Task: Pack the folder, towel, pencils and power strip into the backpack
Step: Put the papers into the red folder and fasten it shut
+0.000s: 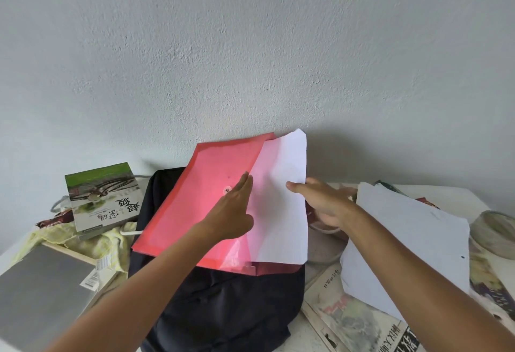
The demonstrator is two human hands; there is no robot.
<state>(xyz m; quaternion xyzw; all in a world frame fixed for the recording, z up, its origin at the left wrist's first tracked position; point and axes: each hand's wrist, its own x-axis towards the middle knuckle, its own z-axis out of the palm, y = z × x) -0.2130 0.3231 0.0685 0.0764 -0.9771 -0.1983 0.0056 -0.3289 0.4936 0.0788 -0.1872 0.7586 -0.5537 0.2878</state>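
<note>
A red translucent folder (pixel 200 206) with a snap button lies tilted on top of the black backpack (pixel 223 304), which rests on the table against the wall. A white paper sheet (pixel 281 184) sticks partly out of the folder's open right side. My left hand (pixel 234 212) grips the folder's front flap, fingers flat on top and thumb beneath. My right hand (pixel 323 204) holds the sheet's right edge. A crumpled yellow-green towel (pixel 92 243) lies left of the backpack with a white cable (pixel 131 232) on it. I see no pencils.
A green and white box (pixel 103 198) sits on the towel at the left, with a grey flat case (pixel 41 290) in front of it. To the right lie loose white sheets (pixel 409 240), newspapers (pixel 351 312) and a round container (pixel 496 234). The wall stands close behind.
</note>
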